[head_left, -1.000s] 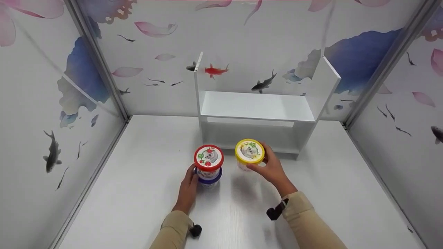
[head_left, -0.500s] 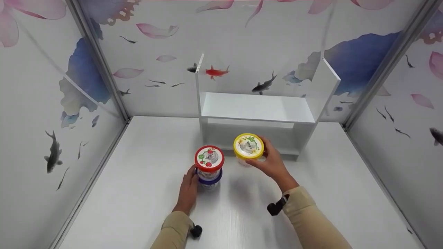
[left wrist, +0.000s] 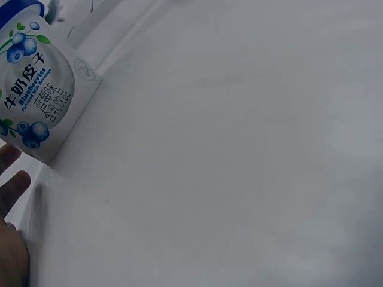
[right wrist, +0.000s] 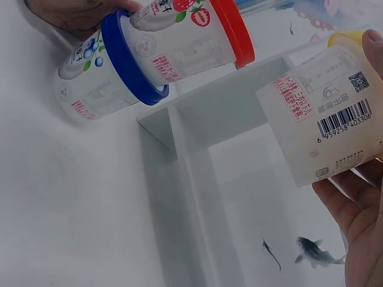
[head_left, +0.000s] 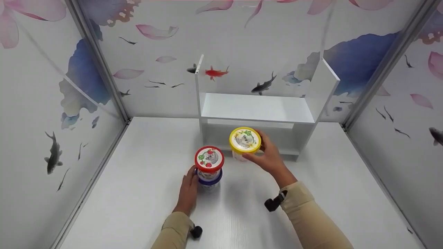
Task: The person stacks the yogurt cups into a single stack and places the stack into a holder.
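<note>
Gripping a yellow-lidded cup (right wrist: 326, 113) round its sides, thumb towards the person and fingers further round, the right hand (head_left: 270, 159) holds it raised above the white tabletop (head_left: 235, 214). Taking the person as 6 o'clock, the cup is at about 2 o'clock from a stack of 2 others, with the white shelf unit (head_left: 258, 107) at its 12 o'clock. A side grip like that leaves the yellow lid (head_left: 245, 140) uncovered and facing up, and I'd guess it helps hold the cup level.

Over in the stack, a red-lidded strawberry cup (head_left: 209, 159) stands on a blue-lidded blueberry cup (head_left: 209, 184). The left hand (head_left: 187, 193) lies at 8 o'clock from the lower cup, seemingly touching its side, probably so the pair won't tip. Whether those fingers curl round it, I can't tell.

As for lettering, the blueberry cup carries 牛奶皮子 in large dark characters, "Blueberries" beside them in blue, then 蓝莓味 in smaller type, with berries printed around. The yellow-lidded cup turns its back panel to the right wrist view: a QR code (right wrist: 358, 82), a barcode (right wrist: 344, 124) numbered 6 959258 403306, and a red-boxed text block (right wrist: 293, 97) too small to read for sure. No brand name is clear to me.
</note>
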`<action>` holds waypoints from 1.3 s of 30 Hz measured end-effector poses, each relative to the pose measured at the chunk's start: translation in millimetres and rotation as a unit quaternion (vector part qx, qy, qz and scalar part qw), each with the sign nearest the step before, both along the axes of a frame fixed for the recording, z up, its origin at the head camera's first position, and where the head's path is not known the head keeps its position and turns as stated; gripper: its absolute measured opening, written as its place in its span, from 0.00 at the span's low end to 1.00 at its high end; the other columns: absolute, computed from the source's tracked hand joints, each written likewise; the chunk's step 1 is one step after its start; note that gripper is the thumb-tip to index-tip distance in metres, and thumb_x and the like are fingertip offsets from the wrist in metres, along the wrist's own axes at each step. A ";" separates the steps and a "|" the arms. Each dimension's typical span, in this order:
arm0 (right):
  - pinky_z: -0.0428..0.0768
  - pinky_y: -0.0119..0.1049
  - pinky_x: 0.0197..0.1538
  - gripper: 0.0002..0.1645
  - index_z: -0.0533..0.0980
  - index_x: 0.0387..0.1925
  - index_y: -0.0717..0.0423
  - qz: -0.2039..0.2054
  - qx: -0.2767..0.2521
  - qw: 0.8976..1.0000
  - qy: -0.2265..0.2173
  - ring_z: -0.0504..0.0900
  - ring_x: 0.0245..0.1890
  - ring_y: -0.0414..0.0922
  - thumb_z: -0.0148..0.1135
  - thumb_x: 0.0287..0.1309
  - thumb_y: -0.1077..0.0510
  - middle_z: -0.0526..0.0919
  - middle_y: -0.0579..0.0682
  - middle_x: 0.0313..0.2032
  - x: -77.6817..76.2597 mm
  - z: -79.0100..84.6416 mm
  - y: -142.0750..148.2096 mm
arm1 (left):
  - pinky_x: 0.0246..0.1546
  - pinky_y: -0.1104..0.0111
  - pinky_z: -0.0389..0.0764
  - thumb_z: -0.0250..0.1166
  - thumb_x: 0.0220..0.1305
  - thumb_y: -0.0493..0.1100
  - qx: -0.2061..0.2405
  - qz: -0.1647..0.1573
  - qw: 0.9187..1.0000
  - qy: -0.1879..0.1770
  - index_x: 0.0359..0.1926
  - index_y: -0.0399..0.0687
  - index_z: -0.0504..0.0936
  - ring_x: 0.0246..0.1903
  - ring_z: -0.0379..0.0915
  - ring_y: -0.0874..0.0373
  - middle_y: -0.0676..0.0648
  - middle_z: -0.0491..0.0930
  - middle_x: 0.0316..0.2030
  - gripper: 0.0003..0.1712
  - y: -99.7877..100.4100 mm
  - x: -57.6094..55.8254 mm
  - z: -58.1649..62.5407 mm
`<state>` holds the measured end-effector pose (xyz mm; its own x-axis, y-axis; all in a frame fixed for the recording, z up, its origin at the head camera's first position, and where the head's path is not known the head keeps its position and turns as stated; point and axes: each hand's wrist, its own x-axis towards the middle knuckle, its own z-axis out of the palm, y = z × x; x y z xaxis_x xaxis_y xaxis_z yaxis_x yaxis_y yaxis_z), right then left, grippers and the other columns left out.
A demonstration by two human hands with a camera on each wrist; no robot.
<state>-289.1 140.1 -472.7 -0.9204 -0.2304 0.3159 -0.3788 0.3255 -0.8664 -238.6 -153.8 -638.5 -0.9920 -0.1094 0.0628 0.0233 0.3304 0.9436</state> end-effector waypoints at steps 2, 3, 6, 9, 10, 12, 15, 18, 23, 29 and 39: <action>0.75 0.49 0.66 0.59 0.59 0.75 0.54 0.004 -0.007 1.000 0.009 0.74 0.62 0.50 0.82 0.46 0.48 0.71 0.52 0.67 0.0 3.3 -2.6 | 0.78 0.52 0.35 0.42 0.76 0.68 -0.001 -0.002 1.000 -0.006 0.78 0.71 0.57 0.79 0.41 0.53 0.58 0.57 0.77 0.33 0.4 0.6 0.1; 0.75 0.49 0.65 0.59 0.59 0.75 0.54 0.006 -0.008 1.000 0.013 0.74 0.62 0.50 0.82 0.46 0.49 0.71 0.52 0.67 0.0 5.0 -4.1 | 0.78 0.53 0.35 0.41 0.76 0.69 -0.002 -0.003 1.000 -0.007 0.78 0.71 0.56 0.79 0.42 0.53 0.58 0.57 0.77 0.34 0.5 0.8 0.1; 0.76 0.50 0.64 0.59 0.59 0.75 0.54 0.011 -0.009 1.000 0.026 0.75 0.61 0.50 0.82 0.47 0.49 0.72 0.52 0.66 0.1 9.7 -9.4 | 0.78 0.52 0.36 0.41 0.75 0.70 0.003 -0.008 1.000 -0.010 0.78 0.71 0.55 0.78 0.43 0.55 0.59 0.58 0.76 0.35 0.2 2.5 0.9; 0.77 0.50 0.64 0.59 0.60 0.75 0.54 0.015 -0.009 0.999 0.034 0.75 0.60 0.49 0.82 0.47 0.48 0.73 0.51 0.66 0.4 13.4 -15.8 | 0.78 0.53 0.37 0.42 0.76 0.69 0.010 -0.008 1.000 -0.008 0.78 0.72 0.55 0.78 0.44 0.56 0.60 0.58 0.76 0.34 -0.6 3.7 1.2; 0.77 0.50 0.64 0.58 0.60 0.75 0.55 0.017 -0.012 0.999 0.036 0.75 0.60 0.49 0.82 0.47 0.48 0.73 0.51 0.66 0.2 14.1 -17.9 | 0.78 0.53 0.37 0.42 0.76 0.69 0.012 -0.007 1.000 -0.009 0.78 0.72 0.55 0.78 0.44 0.56 0.60 0.58 0.76 0.34 -0.8 4.0 1.4; 0.76 0.51 0.64 0.58 0.60 0.75 0.54 0.022 -0.016 0.999 0.037 0.75 0.60 0.49 0.82 0.47 0.48 0.73 0.51 0.66 -0.1 15.2 -22.4 | 0.78 0.52 0.38 0.42 0.76 0.69 0.014 -0.005 1.000 -0.011 0.78 0.72 0.55 0.78 0.44 0.56 0.60 0.58 0.75 0.34 -1.2 4.3 1.8; 0.77 0.50 0.64 0.58 0.60 0.75 0.56 0.029 -0.022 0.999 0.039 0.75 0.60 0.48 0.81 0.48 0.48 0.73 0.51 0.66 -0.4 16.6 -29.1 | 0.78 0.50 0.39 0.41 0.74 0.72 0.011 -0.001 1.000 -0.019 0.78 0.74 0.55 0.78 0.43 0.54 0.60 0.57 0.76 0.35 -1.0 4.4 2.9; 0.78 0.50 0.63 0.57 0.60 0.74 0.56 0.032 -0.026 0.998 0.043 0.76 0.59 0.48 0.81 0.48 0.49 0.74 0.51 0.65 0.4 18.2 -35.3 | 0.78 0.50 0.39 0.40 0.74 0.73 0.004 -0.001 1.000 -0.024 0.78 0.74 0.55 0.79 0.41 0.54 0.60 0.56 0.77 0.36 -0.7 4.3 3.6; 0.79 0.47 0.62 0.56 0.61 0.74 0.53 0.037 -0.028 0.998 0.041 0.77 0.58 0.47 0.81 0.49 0.50 0.75 0.49 0.64 2.2 19.9 -45.4 | 0.78 0.53 0.35 0.40 0.74 0.72 0.005 0.000 1.000 -0.026 0.78 0.73 0.54 0.79 0.39 0.56 0.61 0.55 0.77 0.36 0.2 4.0 3.6; 0.79 0.47 0.61 0.57 0.61 0.74 0.53 0.055 -0.027 0.997 0.039 0.77 0.58 0.46 0.81 0.48 0.47 0.76 0.48 0.63 2.7 20.7 -60.1 | 0.77 0.48 0.42 0.42 0.73 0.73 0.018 0.003 0.999 -0.028 0.78 0.73 0.55 0.78 0.45 0.53 0.58 0.58 0.75 0.37 1.1 4.0 4.7; 0.81 0.43 0.58 0.56 0.62 0.73 0.52 0.089 -0.017 0.994 0.064 0.79 0.57 0.44 0.81 0.48 0.43 0.78 0.46 0.61 5.5 19.9 -79.1 | 0.76 0.44 0.47 0.41 0.64 0.82 0.024 0.011 0.998 -0.052 0.76 0.78 0.56 0.77 0.48 0.52 0.59 0.60 0.73 0.43 3.2 3.1 5.0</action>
